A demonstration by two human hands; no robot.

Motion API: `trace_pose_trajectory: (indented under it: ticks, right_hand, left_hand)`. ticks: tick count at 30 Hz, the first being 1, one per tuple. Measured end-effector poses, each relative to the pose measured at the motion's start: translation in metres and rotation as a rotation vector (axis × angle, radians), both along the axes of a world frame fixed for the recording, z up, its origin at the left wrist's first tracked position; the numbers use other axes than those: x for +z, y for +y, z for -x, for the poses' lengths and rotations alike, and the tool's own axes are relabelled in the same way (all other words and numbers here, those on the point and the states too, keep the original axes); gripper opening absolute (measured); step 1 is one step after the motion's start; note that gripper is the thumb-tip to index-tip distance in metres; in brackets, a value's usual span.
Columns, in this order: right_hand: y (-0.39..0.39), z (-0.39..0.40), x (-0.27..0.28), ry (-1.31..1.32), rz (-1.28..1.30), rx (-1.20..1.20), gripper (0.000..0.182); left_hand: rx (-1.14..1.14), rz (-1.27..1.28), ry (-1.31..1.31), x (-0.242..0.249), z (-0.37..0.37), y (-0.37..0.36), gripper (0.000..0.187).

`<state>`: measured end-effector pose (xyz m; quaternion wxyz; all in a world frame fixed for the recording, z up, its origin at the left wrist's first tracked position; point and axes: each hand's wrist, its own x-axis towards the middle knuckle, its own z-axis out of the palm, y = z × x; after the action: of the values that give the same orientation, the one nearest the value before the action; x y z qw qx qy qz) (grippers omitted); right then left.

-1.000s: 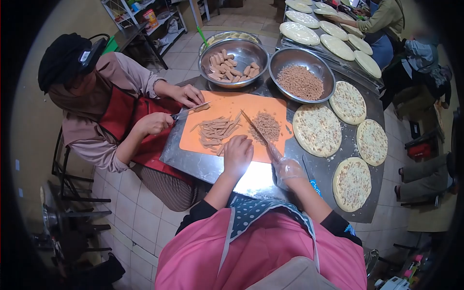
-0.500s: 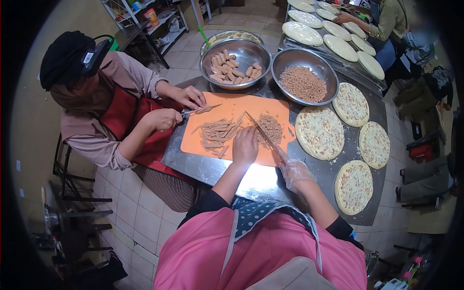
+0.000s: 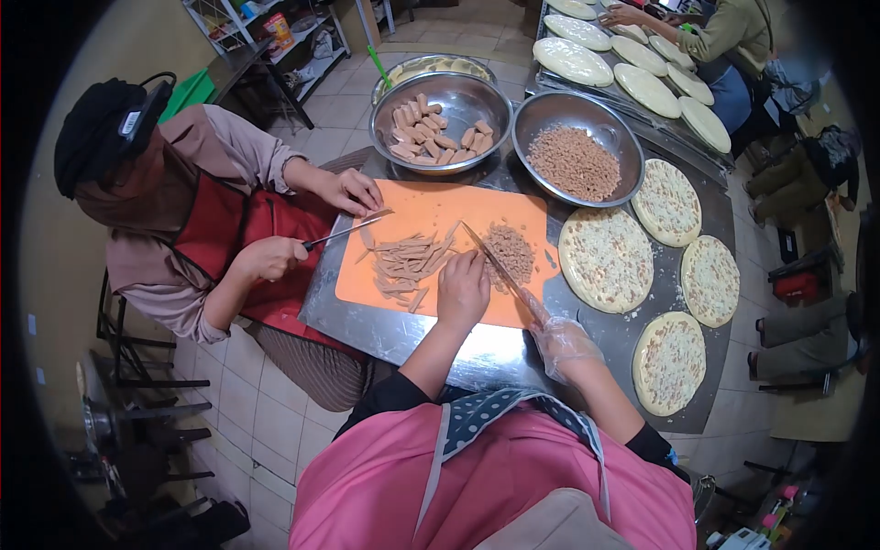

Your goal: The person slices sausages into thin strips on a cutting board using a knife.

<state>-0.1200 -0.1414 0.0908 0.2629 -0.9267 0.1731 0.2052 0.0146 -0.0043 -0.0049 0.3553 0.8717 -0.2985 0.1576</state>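
My right hand [image 3: 564, 346], in a clear plastic glove, is wrapped round the handle of a long knife [image 3: 502, 268]. Its blade slants across the orange cutting board [image 3: 449, 203], between my left hand and a pile of diced sausage [image 3: 513, 247]. My bare left hand [image 3: 464, 291] rests beside the blade, fingers bunched on sausage strips; the fingertips partly hide what they press. Left of it lies a heap of sausage strips [image 3: 408, 261]. At the board's left end, a co-worker's hands [image 3: 353, 192] hold another knife [image 3: 344, 233] and a piece of sausage.
A steel bowl [image 3: 380, 128] of sausage pieces and a second bowl [image 3: 632, 137] of diced sausage stand behind the board. Several topped pizza bases [image 3: 607, 261] lie to the right on the metal table [image 3: 477, 353]. Farther back, another person handles plain dough bases [image 3: 646, 90].
The co-worker has leaned back left, and their knife hand is lower and farther from the board. My hands and knife stay almost in place; the view shifts slightly.
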Motion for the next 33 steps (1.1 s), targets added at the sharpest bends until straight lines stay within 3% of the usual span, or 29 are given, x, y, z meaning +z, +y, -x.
trace_pose_trajectory:
  ticks: [18,23,33]
  right_hand:
    - [0.011,-0.008,0.038,0.046,-0.057,0.034,0.052]
    - [0.008,-0.001,-0.001,0.023,-0.067,0.014,0.051]
    - [0.014,-0.004,0.007,0.046,-0.096,0.031,0.054]
  left_hand:
    - [-0.002,0.029,0.007,0.001,0.000,0.002,0.019]
    - [-0.001,0.048,0.007,0.002,0.001,0.001,0.019]
    - [0.035,0.096,0.049,-0.002,-0.004,0.000,0.013]
